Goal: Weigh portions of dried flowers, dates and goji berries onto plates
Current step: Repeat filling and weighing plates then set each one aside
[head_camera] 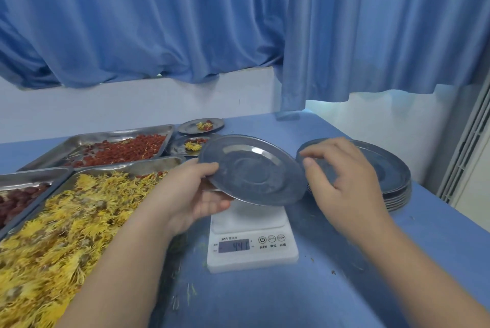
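The left hand [193, 192] grips the empty plate [252, 168] by its left rim, tilted over the scale [265, 256]. Held at one edge, the plate may slip or land off-centre, skewing the reading. The right hand [344, 182], fingers loosely curled, sits at the right rim; whether it touches the plate is unclear. It hides part of the plate stack [392, 168]. The scale's digits are blurred.

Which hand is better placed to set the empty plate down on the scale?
Left. The left hand grips the plate by its rim just above the scale; the right hand, fingers loosely curled, seems to grip nothing.
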The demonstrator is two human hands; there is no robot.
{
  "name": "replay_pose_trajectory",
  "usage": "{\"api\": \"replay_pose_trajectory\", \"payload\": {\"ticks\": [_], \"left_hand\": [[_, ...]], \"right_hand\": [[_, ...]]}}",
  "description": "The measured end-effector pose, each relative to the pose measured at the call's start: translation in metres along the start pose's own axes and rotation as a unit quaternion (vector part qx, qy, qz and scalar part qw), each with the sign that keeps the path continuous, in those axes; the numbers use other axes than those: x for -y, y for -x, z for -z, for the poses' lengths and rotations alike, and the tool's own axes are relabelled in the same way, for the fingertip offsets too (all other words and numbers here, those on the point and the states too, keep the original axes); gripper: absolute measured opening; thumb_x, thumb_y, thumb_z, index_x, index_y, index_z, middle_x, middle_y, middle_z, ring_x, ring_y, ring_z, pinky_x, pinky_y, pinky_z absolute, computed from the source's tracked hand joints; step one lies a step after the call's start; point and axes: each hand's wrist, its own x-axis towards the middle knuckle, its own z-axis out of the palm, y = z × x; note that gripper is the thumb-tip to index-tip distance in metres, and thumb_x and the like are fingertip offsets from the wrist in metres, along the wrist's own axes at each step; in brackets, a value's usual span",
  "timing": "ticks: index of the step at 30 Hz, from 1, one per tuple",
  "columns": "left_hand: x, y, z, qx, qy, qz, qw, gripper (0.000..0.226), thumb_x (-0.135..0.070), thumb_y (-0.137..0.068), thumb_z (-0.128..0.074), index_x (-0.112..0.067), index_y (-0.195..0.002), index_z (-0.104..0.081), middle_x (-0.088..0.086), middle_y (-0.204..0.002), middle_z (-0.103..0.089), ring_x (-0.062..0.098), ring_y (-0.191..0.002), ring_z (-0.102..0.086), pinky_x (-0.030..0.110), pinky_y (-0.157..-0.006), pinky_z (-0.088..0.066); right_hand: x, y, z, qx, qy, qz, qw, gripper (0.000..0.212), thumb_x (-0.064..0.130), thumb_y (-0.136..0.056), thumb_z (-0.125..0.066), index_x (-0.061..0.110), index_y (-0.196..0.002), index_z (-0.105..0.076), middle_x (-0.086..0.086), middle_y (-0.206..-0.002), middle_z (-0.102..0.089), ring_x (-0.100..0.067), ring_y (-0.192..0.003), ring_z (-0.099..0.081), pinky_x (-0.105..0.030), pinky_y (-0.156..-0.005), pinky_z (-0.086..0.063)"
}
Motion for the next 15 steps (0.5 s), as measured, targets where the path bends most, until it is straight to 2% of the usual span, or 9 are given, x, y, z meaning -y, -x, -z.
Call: {"api": "replay_pose_trajectory", "payload": {"ticks": [3, 5, 8, 9, 12, 15], "left_hand": [[0.002, 0.011, 0.025, -0.003, 0.025, 0.019, 0.999, 0.02, -0.013, -0.1, -0.047, -0.011, -0.119, -0.055, 0.019, -0.086, -0.072, 0.027, -0.056, -0.071, 0.026, -0.04, -0.054], [0.006, 0.015, 0.031, -0.001, 0.03, 0.029, 0.999, 0.021, -0.012, -0.101, -0.046, -0.01, -0.12, -0.055, 0.018, -0.081, -0.073, 0.025, -0.053, -0.07, 0.026, -0.04, -0.054], [0.012, 0.016, 0.031, -0.002, 0.035, 0.037, 0.999, 0.021, -0.01, -0.101, -0.044, -0.009, -0.119, -0.055, 0.018, -0.08, -0.073, 0.025, -0.053, -0.07, 0.026, -0.04, -0.054], [0.014, 0.016, 0.03, -0.002, 0.039, 0.04, 0.998, 0.02, -0.009, -0.102, -0.044, -0.008, -0.118, -0.055, 0.019, -0.081, -0.073, 0.025, -0.055, -0.071, 0.027, -0.041, -0.054], [0.016, 0.014, 0.028, -0.003, 0.046, 0.053, 0.998, 0.022, -0.006, -0.1, -0.045, -0.004, -0.12, -0.055, 0.022, -0.088, -0.073, 0.027, -0.059, -0.072, 0.027, -0.043, -0.055], [0.018, 0.014, 0.027, -0.015, 0.078, 0.058, 0.995, 0.029, -0.002, -0.097, -0.05, 0.003, -0.125, -0.051, 0.024, -0.094, -0.071, 0.03, -0.062, -0.073, 0.029, -0.045, -0.056]], "right_hand": [[-0.004, 0.001, -0.008, 0.048, 0.0, -0.088, 0.995, 0.011, 0.02, -0.088, -0.059, 0.025, -0.095, -0.065, 0.006, -0.097, -0.058, 0.001, -0.088, -0.052, -0.005, -0.076, -0.036], [-0.006, 0.003, -0.015, 0.094, -0.044, -0.167, 0.98, 0.014, 0.025, -0.087, -0.062, 0.027, -0.101, -0.063, 0.006, -0.103, -0.057, 0.002, -0.085, -0.056, -0.005, -0.077, -0.039], [-0.007, 0.008, -0.026, 0.142, -0.125, -0.275, 0.943, 0.021, 0.026, -0.084, -0.066, 0.026, -0.105, -0.062, 0.007, -0.107, -0.06, -0.015, -0.094, -0.064, -0.034, -0.091, -0.05], [-0.008, 0.01, -0.029, 0.148, -0.127, -0.289, 0.937, 0.022, 0.022, -0.084, -0.067, 0.025, -0.105, -0.061, 0.007, -0.108, -0.06, -0.019, -0.094, -0.066, -0.036, -0.09, -0.051], [-0.009, 0.012, -0.032, 0.135, -0.167, -0.317, 0.924, 0.024, 0.007, -0.082, -0.067, 0.024, -0.098, -0.061, 0.003, -0.109, -0.059, -0.022, -0.082, -0.071, -0.025, -0.073, -0.054], [-0.011, 0.012, -0.033, 0.118, -0.188, -0.317, 0.922, 0.025, 0.001, -0.083, -0.065, 0.024, -0.09, -0.059, -0.001, -0.106, -0.058, -0.025, -0.073, -0.071, -0.011, -0.055, -0.047]]}}
